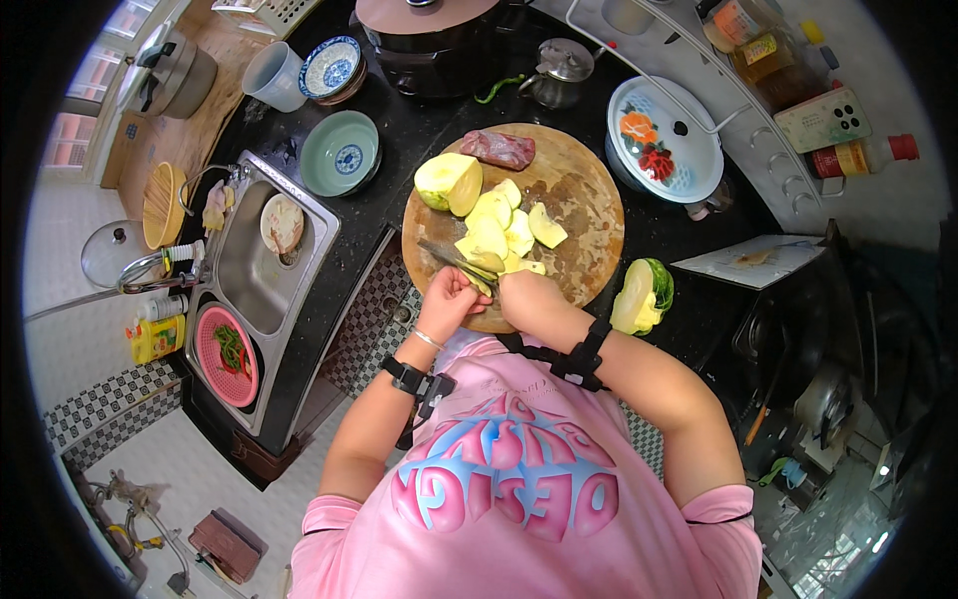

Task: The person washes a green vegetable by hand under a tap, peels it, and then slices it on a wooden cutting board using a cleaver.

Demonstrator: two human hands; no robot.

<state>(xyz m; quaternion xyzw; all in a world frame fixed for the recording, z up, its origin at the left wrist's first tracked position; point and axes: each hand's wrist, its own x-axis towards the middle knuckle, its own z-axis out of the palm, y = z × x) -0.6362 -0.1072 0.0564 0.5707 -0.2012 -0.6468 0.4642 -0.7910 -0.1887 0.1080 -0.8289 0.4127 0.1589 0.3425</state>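
On a round wooden chopping board (pixel 580 187), my two hands meet at the near edge. My left hand (pixel 451 299) pinches a small piece of pale green squash (pixel 477 282). My right hand (pixel 533 301) is closed around a knife, whose handle it hides; the dark blade (pixel 449 256) points to the upper left over that piece. Several cut squash slices (pixel 490 221) lie just beyond my hands. A larger squash chunk (pixel 449 183) and a piece of raw meat (pixel 498 149) rest at the board's far side.
Right of the board lies another squash piece with green rind (pixel 644 297). A lidded enamel basin (pixel 662 138) stands behind it. A green bowl (pixel 340 153) is left of the board, beside the steel sink (pixel 254 254) with a pink colander (pixel 224 356). A black pot (pixel 434 64) stands at the back.
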